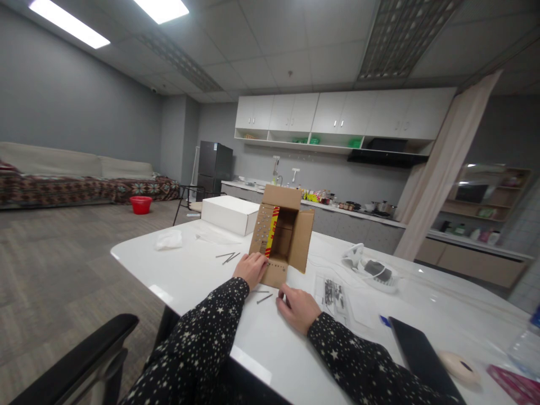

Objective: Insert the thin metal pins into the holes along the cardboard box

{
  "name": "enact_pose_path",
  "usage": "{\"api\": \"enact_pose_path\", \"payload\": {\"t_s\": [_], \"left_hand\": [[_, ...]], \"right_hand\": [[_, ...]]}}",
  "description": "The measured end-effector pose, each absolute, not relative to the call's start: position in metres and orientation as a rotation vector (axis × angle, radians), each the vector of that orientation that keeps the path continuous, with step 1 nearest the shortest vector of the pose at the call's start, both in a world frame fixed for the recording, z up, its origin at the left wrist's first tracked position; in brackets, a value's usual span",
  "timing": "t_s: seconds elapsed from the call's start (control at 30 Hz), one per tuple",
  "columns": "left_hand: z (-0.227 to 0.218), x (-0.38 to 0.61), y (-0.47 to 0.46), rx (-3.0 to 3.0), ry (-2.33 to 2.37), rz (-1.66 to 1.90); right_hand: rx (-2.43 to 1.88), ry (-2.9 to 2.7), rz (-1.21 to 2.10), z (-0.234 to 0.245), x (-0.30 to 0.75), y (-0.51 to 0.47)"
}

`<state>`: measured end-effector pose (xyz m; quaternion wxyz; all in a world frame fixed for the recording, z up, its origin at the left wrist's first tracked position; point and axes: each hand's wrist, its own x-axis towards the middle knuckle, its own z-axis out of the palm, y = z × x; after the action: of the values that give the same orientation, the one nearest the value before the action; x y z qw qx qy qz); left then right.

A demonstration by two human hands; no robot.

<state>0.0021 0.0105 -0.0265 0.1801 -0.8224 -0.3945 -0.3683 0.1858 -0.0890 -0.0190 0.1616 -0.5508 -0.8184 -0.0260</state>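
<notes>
Red bucket near patterned sofa, dark fridge, white wall cabinets, pale curtain

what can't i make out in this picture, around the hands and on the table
All in the head view:
Right hand: anything under its palm, hidden by the hand itself.
Cardboard box: print too small to read.
Metal pieces: too small and blurred to identify.
Bottle: partly cut off by the right edge.

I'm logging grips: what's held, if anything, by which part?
The left hand holds the cardboard box near its lower left corner; for the right hand, I can't tell.
</notes>
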Motion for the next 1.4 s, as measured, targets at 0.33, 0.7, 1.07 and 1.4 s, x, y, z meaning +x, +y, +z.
{"api": "enact_pose_path", "payload": {"t_s": [0.33,0.7,1.07,1.4], "left_hand": [[-0.0268,0.0018,0.0109,-2.34,-1.139,-1.013],[-0.0275,0.0027,0.0118,-2.337,-1.15,-0.986],[-0.0284,0.0017,0.0123,-2.361,-1.15,-0.945],[-0.027,0.0018,0.011,-2.39,-1.175,-0.913]], "right_hand": [[-1.573,-2.337,-0.075,-0.018,0.1859,-0.0883],[-1.58,-2.331,-0.076,-0.0202,0.1859,-0.0866],[-1.587,-2.336,-0.065,-0.0195,0.1863,-0.0872],[-1.607,-2.343,-0.059,-0.0136,0.1842,-0.091]]}}
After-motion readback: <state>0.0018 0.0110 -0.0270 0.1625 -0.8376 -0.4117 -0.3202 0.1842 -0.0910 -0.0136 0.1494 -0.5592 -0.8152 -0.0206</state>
